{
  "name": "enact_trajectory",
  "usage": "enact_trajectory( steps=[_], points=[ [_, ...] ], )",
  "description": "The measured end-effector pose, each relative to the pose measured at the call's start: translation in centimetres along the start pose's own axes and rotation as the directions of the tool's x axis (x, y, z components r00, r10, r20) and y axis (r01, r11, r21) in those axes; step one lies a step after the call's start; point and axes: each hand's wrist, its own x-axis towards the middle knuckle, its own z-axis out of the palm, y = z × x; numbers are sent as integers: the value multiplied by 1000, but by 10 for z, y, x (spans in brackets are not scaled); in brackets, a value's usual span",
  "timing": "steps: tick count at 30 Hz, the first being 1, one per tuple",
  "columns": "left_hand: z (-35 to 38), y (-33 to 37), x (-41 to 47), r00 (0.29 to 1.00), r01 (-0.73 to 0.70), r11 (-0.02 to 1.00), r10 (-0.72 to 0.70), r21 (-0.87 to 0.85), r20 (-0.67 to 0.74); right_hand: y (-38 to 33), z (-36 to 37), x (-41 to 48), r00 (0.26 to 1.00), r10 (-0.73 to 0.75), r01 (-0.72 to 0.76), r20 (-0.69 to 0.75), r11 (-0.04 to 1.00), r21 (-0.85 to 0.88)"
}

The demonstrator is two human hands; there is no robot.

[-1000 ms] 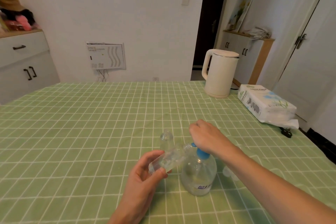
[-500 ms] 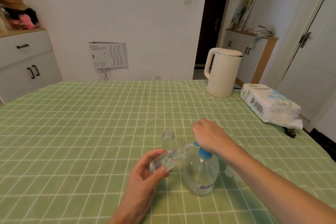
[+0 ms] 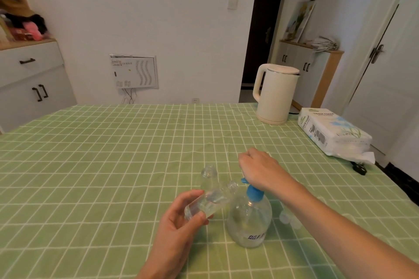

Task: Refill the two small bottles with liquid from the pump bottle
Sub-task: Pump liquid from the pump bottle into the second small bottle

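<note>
While the tilted small bottle (image 3: 208, 203) is grasped in the left hand (image 3: 179, 222), its mouth at the nozzle just left of the pump bottle (image 3: 249, 219), the blue pump head (image 3: 254, 192), clenched under the right hand (image 3: 258, 170), should be pressed slowly. Clear smooth plastic is seen throughout; the pump bottle is bulbous.

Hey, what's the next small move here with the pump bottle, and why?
Probably press the pump top down: the right hand rests on it, and the left hand holds a small bottle tilted, its mouth by the spout.
</note>
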Motion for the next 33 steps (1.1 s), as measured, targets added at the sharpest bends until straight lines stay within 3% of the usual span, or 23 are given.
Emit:
enact_trajectory(
  steps=[33],
  points=[
    [-4,1,0,1000,16,1000,-15,-11,23,0,0,4,999,-39,39,10,997,-70]
  ],
)
